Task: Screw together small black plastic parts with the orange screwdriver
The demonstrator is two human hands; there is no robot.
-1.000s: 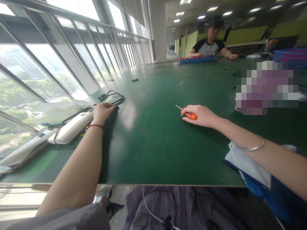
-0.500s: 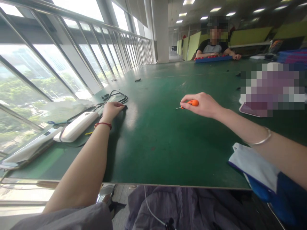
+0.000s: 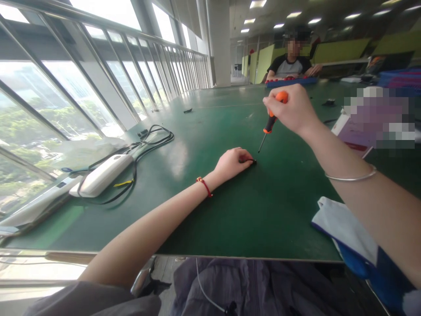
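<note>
My right hand [image 3: 294, 107] is closed around the handle of an orange and black screwdriver [image 3: 271, 117]. Its metal shaft points down and slightly left, and the tip is just above and to the right of my left fingertips. My left hand [image 3: 234, 161] rests on the green table [image 3: 204, 224], fingers pinching a small black piece [image 3: 252, 162]. Most of that piece is hidden by the fingers, so its kind does not show. The screwdriver tip and the black piece look slightly apart.
At left lie a white power strip [image 3: 104, 175] and a looped black cable [image 3: 154, 147]. A small dark piece [image 3: 187, 110] sits farther back. A blue and white cloth [image 3: 345, 228] hangs over the right front edge. Across the table, a person [image 3: 289, 66] sits behind a blue tray [image 3: 305, 81].
My left hand has moved right from beside the cable to the table's middle, with the black piece. My right hand has risen, turning the screwdriver from nearly level to tip-down.
</note>
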